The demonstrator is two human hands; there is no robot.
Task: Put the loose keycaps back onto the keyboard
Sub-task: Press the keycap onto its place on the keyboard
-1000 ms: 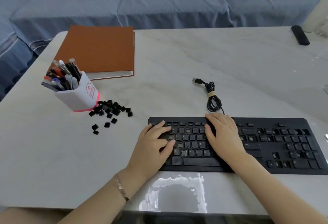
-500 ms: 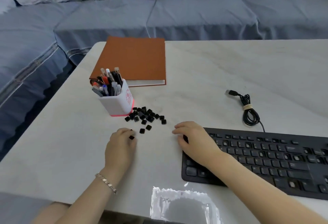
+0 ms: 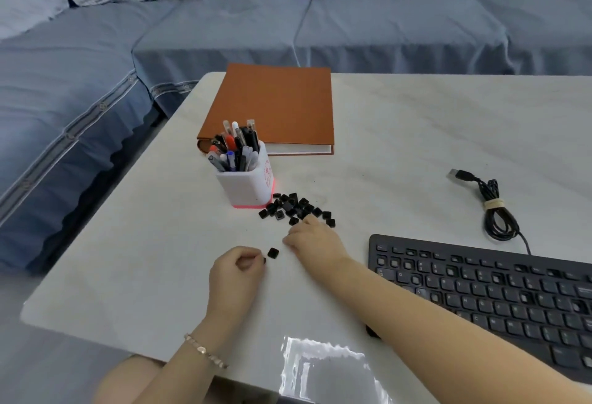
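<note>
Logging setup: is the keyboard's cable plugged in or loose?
Unplugged: the USB plug lies free on the table, cable coiled and tied.

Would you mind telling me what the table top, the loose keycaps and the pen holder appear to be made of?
Table top: seemingly marble or marble-look stone, pale with faint grey veins and a glossy glare near the front edge.
Loose keycaps: probably black moulded plastic, slightly shiny.
Pen holder: likely matte white plastic, with a pink base.
</note>
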